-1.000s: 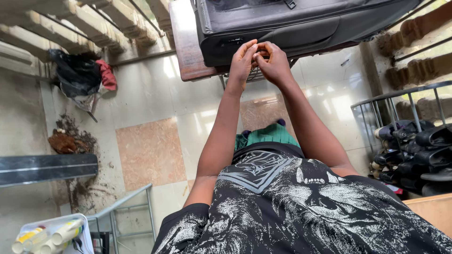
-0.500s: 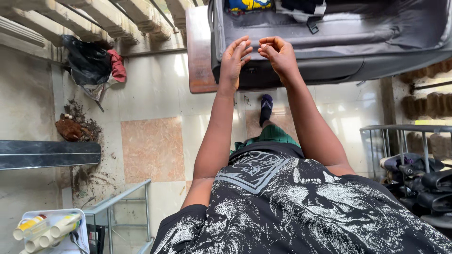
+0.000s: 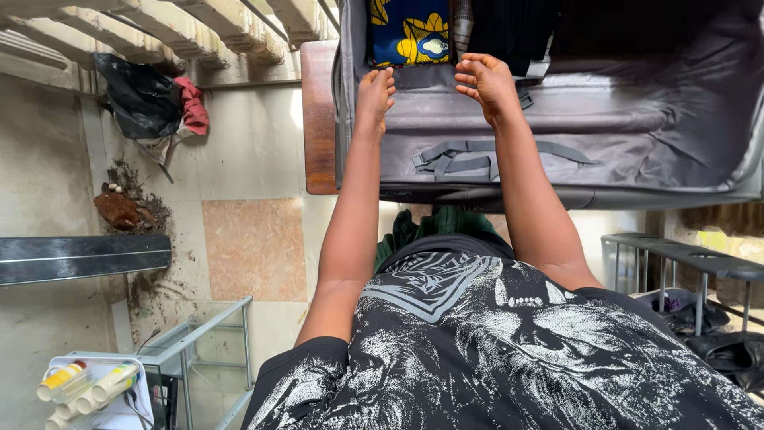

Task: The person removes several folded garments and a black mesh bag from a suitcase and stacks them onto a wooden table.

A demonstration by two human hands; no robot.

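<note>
Both hands are reaching forward over an open grey suitcase, which is lying on a brown wooden surface directly ahead of the person. The left hand is hovering above the suitcase's left portion, just below a folded blue-and-yellow patterned cloth packed at the far edge; its fingers are loosely curled and are gripping nothing. The right hand is sitting near the left one, apart from it, with its fingers bent inward and empty, close to a dark garment that is lying beside the patterned cloth. Grey webbing straps are resting slack on the suitcase lining between the two forearms (whether either hand is touching the lining cannot be told). On the tiled floor to the left, a black bag with a red cloth is leaning against the wall. A white tray of tubes is occupying the lower-left corner, and a metal rack is standing at the right.
</note>
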